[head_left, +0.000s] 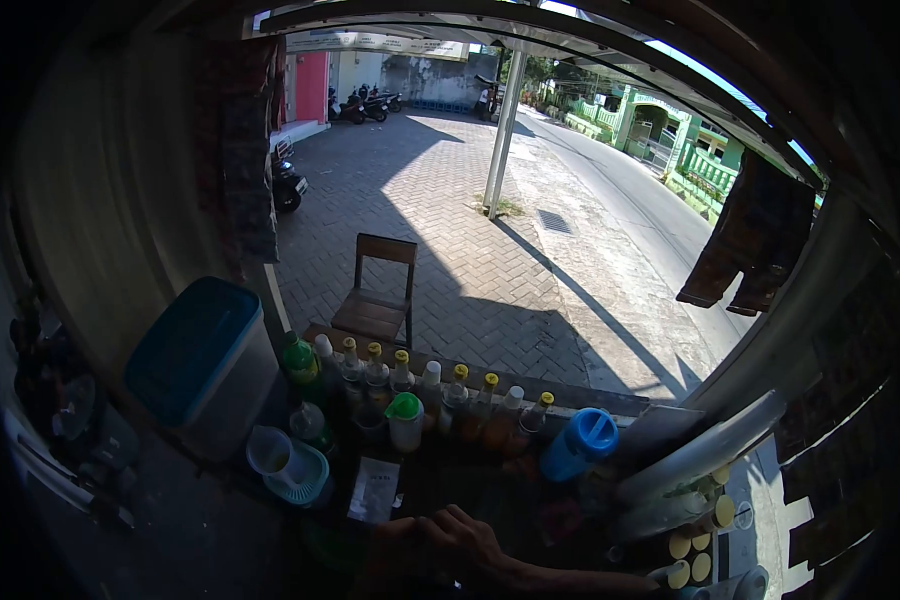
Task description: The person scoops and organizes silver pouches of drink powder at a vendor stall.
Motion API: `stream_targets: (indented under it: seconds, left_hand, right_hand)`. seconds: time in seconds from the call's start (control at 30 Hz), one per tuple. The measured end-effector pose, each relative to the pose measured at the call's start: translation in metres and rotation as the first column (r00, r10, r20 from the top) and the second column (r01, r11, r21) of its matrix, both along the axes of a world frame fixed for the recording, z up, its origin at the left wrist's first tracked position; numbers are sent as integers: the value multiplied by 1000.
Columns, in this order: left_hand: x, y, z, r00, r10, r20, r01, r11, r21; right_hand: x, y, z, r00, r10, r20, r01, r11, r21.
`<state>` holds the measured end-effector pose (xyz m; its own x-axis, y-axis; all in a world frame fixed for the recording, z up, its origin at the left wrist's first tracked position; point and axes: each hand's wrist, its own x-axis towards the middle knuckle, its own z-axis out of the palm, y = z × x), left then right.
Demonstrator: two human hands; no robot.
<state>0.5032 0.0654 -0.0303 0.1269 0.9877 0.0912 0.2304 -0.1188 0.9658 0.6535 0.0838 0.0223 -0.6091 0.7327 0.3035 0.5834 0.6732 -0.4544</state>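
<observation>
At the bottom middle, my right hand [460,535] is held low over the dark counter, its fingers bent and pressed together. Whatever lies in those fingers is too dark to make out. My left hand [398,540] is a dim shape just left of it, close against the right fingers; its own fingers are lost in shadow. A pale printed packet [374,490] lies just above the two hands. Beyond it stands a jar with a green lid [405,408]. To the left, a clear cup [271,451] rests at a light blue basket [308,478].
Several bottles with yellow or white caps [401,372] line the counter's far edge. A blue jug [580,443] stands right, near rolled clear plastic [710,455]. A large blue-lidded container [195,350] is left. Outside are a wooden chair [374,300], paving and parked motorbikes.
</observation>
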Motion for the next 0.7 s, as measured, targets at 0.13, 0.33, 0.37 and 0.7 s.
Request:
stream_targets:
  seconds: [0.13,0.33,0.37,0.7]
  left_hand:
    - [7,-7,-8,949,72,308,-69,997,-23]
    - [-12,-23,16,951,257,175,-276,957,95]
    - [-21,-30,21,926,338,169,-355,931,85]
    - [-78,-121,82,616,767,181,-787,586,192]
  right_hand:
    - [0,-5,-8,981,133,-138,-114,984,137]
    - [-25,10,-58,839,37,-543,40,991,128]
    - [-51,6,-58,804,41,-594,20,995,96]
    - [-105,10,4,608,376,-699,-692,682,-235]
